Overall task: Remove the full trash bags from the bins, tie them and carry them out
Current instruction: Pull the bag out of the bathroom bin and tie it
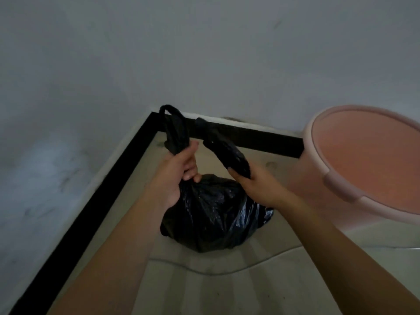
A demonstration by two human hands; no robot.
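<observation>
A crumpled black plastic trash bag (213, 214) sits on the pale tiled floor (227, 289) just left of a round pink plastic bin (305, 192), in the corner edged by black skirting (261, 138). The left hand (176, 176) has its grip clenched round one twisted top flap of the bag. The right hand (258, 185) has its grip round the other flap, nearer the bin.

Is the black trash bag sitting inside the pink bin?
No, the black trash bag sits on the floor beside the pink bin, left hand and right hand gripping its ends.
</observation>
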